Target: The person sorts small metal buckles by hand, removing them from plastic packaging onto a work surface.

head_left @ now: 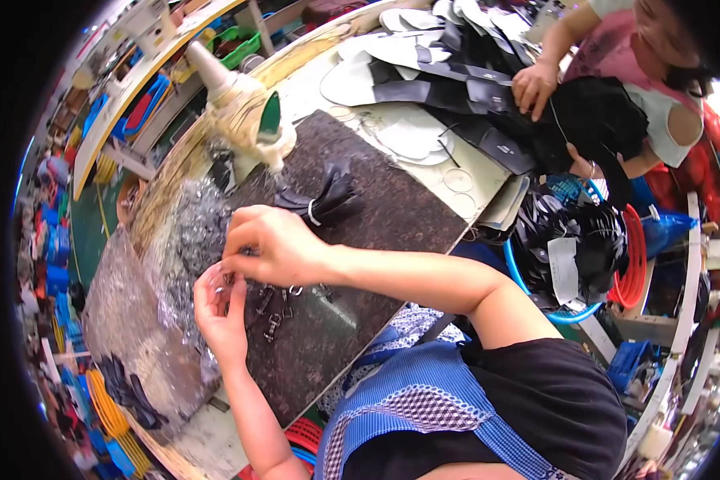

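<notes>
My left hand [222, 310] and my right hand [274, 246] meet over the left part of a dark mottled board [376, 228]. Both sets of fingers are pinched together at one spot; whatever small thing lies between them is mostly hidden. Just right of my left hand, several small metal buckles [272, 326] lie loose on the board. Beyond my right hand rests a bundle of black straps [328, 200], bound with a white band.
Crumpled clear plastic bags [132, 328] cover the table's left side. A crusted, cone-topped pot [244, 116] stands at the far left. White and black sole-shaped pieces [376, 80] lie far right, where a co-worker's hand [534, 88] rests. A blue-rimmed basket [514, 268] holds black pieces.
</notes>
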The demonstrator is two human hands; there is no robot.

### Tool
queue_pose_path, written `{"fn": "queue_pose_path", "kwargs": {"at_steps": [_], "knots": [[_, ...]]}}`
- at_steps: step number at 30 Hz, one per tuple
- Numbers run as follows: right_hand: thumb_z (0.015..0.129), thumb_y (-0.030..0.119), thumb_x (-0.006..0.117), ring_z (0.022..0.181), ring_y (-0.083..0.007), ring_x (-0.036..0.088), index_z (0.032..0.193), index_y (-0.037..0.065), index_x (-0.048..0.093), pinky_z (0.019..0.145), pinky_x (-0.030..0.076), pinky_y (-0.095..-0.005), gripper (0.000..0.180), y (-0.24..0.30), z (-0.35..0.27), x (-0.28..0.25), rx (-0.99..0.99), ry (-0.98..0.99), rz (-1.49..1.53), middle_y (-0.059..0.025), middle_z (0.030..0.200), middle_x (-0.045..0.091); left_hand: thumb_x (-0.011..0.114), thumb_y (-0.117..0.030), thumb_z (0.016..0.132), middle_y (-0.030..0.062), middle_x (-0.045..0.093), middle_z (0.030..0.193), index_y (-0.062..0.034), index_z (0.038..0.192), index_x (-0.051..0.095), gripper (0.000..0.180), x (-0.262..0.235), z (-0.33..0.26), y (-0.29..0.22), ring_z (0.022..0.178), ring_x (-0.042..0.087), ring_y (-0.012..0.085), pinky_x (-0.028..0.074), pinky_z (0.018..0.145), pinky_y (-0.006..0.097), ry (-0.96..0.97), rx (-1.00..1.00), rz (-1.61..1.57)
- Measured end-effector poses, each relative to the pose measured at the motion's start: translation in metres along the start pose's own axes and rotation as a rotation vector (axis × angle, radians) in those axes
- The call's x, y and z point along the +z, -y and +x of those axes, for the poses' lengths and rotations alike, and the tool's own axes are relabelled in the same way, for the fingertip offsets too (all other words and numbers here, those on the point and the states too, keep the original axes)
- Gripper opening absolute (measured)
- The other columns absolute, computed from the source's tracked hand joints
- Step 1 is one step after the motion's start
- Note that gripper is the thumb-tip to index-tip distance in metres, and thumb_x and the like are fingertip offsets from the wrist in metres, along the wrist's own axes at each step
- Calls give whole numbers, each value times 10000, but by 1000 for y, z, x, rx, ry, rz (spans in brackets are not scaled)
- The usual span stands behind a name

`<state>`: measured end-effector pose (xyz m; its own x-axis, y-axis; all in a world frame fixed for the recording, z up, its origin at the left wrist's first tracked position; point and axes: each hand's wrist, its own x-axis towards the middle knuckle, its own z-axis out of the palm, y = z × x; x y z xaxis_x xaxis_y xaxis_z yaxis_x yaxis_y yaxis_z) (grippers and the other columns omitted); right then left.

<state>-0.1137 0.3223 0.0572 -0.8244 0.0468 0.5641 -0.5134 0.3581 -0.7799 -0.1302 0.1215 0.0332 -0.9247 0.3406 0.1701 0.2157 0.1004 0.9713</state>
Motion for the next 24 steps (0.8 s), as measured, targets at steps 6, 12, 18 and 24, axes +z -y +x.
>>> {"fn": "queue_pose_path", "kwargs": {"at_steps": [6, 12, 18, 24], "knots": [[705, 196, 767, 850, -225, 579, 730, 117, 695, 636, 520, -365, 110, 1, -2, 3, -226, -74, -268, -4, 907, 609, 738, -30, 891, 114, 568, 1315, 10, 1428, 405, 633, -2, -6, 21, 1177, 569, 186, 442, 1028, 334, 36, -55, 246], [694, 190, 754, 817, -203, 564, 711, 144, 653, 538, 491, -345, 113, -2, 0, 6, -336, -164, -204, 11, 842, 564, 716, 21, 881, 146, 510, 1386, 21, 1462, 333, 696, -2, -12, 44, 1245, 529, 216, 424, 1054, 332, -7, -65, 189], [761, 178, 727, 774, -227, 598, 787, 110, 606, 550, 502, -366, 141, -11, 4, 1, -285, -226, -269, -22, 747, 574, 708, -19, 891, 143, 535, 1357, -15, 1449, 401, 637, 19, -16, 25, 1258, 519, 242, 384, 1082, 360, -20, 14, 405], [917, 101, 606, 798, -316, 660, 974, 49, 597, 687, 520, -414, 77, 6, -7, -11, 49, -139, 94, -113, 823, 642, 681, -60, 918, 153, 566, 1341, 16, 1377, 489, 503, 31, -20, 21, 1263, 535, 267, 384, 1088, 389, -23, 103, 524]]}}
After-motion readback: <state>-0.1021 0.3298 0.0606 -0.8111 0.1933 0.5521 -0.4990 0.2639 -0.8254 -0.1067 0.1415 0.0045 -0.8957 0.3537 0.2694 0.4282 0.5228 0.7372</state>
